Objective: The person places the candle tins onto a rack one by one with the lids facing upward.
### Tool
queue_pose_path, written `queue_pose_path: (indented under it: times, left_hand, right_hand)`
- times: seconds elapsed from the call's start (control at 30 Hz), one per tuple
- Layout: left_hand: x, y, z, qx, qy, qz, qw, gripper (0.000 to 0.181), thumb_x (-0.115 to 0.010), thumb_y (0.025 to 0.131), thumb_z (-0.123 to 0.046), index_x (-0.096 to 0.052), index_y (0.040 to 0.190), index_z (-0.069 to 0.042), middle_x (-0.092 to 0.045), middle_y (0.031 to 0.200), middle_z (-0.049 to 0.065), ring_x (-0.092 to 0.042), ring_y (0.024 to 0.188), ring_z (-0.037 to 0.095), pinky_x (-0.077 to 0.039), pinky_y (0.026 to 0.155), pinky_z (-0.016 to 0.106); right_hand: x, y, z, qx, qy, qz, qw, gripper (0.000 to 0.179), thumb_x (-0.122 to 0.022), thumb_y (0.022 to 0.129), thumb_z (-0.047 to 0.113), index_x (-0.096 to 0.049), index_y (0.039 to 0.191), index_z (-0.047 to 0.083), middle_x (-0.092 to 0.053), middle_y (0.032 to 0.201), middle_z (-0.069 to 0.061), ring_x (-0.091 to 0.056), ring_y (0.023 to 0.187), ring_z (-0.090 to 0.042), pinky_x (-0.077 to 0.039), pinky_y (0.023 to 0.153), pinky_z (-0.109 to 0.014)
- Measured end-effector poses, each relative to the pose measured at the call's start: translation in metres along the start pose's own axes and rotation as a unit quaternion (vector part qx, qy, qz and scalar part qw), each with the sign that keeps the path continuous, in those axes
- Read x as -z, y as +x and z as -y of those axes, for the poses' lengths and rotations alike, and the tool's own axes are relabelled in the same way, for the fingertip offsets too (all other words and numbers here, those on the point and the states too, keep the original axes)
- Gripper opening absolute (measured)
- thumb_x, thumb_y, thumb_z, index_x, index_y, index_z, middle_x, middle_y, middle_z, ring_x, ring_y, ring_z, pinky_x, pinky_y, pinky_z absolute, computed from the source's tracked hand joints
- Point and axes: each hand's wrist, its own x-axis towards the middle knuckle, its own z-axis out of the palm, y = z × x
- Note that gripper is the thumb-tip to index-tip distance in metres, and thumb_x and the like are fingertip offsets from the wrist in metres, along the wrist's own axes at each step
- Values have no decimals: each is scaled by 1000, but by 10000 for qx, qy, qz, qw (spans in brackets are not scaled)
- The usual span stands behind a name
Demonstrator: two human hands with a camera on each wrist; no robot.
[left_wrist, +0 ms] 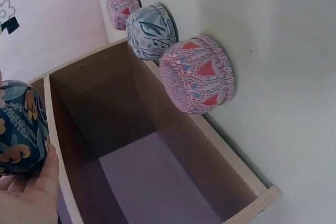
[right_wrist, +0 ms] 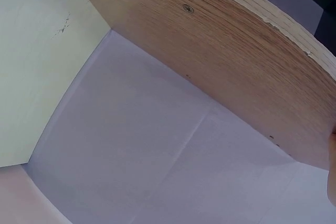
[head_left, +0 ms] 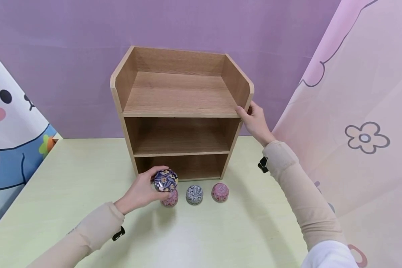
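Observation:
My left hand (head_left: 140,193) grips a round dark blue tin (head_left: 166,180) with a floral pattern, thumb on the near side and fingers on the far side. The tin is held up in front of the bottom compartment of a wooden shelf (head_left: 177,93). Partly hidden below it is a pink patterned tin (head_left: 169,200). To the right stand a grey-white leaf-patterned tin (head_left: 194,195) and a second pink tin (head_left: 220,192). With its thumb at the front, my right hand (head_left: 256,121) holds the shelf's right side panel; its other fingers are mostly hidden behind the panel.
The shelf stands on a pale green table (head_left: 87,167), against a purple backdrop (head_left: 187,26). A cartoon-printed sheet (head_left: 13,123) hangs at the left, and a pink sheet with a flower outline (head_left: 365,137) at the right.

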Motion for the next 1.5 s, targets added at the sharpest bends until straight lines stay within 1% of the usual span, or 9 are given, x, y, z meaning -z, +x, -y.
queue_pose_path:
  times: [0.1,0.2,0.33,0.47,0.63,0.77,1.0,1.27,1.5]
  left_hand:
    - [2,2,-7,-13,55,51,10000,72,-82,63,-23,-48,126,-17,-59,113,11,-59,99,24,-52,81,36]
    - [5,4,-16,42,-20,69,10000,72,-82,63,-25,-48,126,-17,-58,114,12,-58,99,25,-52,81,36]
    - [11,10,-29,92,-79,21,9999,72,-81,64,-25,-48,127,-16,-57,116,13,-58,100,27,-53,80,36]
    - [14,16,-41,101,99,-41,9999,73,-82,63,-29,-48,126,-17,-57,116,11,-58,100,26,-52,81,36]
    - [15,24,-54,127,211,62,9997,76,-82,61,-36,-47,127,-21,-57,115,8,-56,101,24,-51,83,36]
    - [16,29,-66,4,90,138,9999,77,-82,61,-36,-46,128,-21,-56,116,8,-56,103,23,-51,84,36]
    - [18,40,-87,-110,16,190,9998,75,-81,64,-35,-45,128,-23,-54,119,6,-54,105,23,-51,85,36]
    - [22,57,-104,-389,-73,-43,9992,74,-80,63,-37,-47,127,-21,-55,116,3,-54,103,19,-50,85,35]
    - [25,65,-120,-435,12,-139,9990,74,-80,64,-36,-46,128,-21,-54,119,4,-53,104,19,-50,86,34]
  right_hand:
    - [0,0,-1,-21,10,-4,10000,39,-52,90,24,-52,123,3,-61,108,-21,-58,81,-5,-48,68,-16]
    - [1,0,-1,-46,-2,-17,10000,39,-53,90,25,-52,123,3,-62,107,-21,-59,80,-5,-48,67,-16]
    - [0,1,-2,-30,44,-24,10000,39,-54,90,25,-52,122,3,-62,107,-21,-59,82,-5,-48,68,-16]
    - [-1,2,-3,-22,103,-38,9999,39,-54,89,25,-52,122,3,-62,107,-21,-59,82,-6,-48,68,-16]
    - [-1,2,-5,-59,43,24,10000,42,-54,90,27,-50,125,5,-61,111,-20,-59,88,-10,-49,71,-17]
    - [0,3,-6,-72,18,62,10000,43,-53,90,28,-49,126,5,-60,113,-20,-60,91,-12,-49,73,-18]
    - [0,4,-7,-71,27,29,10000,42,-53,90,27,-50,125,4,-60,111,-21,-59,88,-9,-48,71,-17]
    - [0,4,-6,-47,56,6,10000,41,-54,90,27,-52,123,5,-61,108,-20,-59,84,-6,-48,69,-16]
    - [0,1,-3,-49,89,-16,9999,41,-54,90,27,-52,123,4,-62,107,-20,-58,83,-5,-47,69,-16]
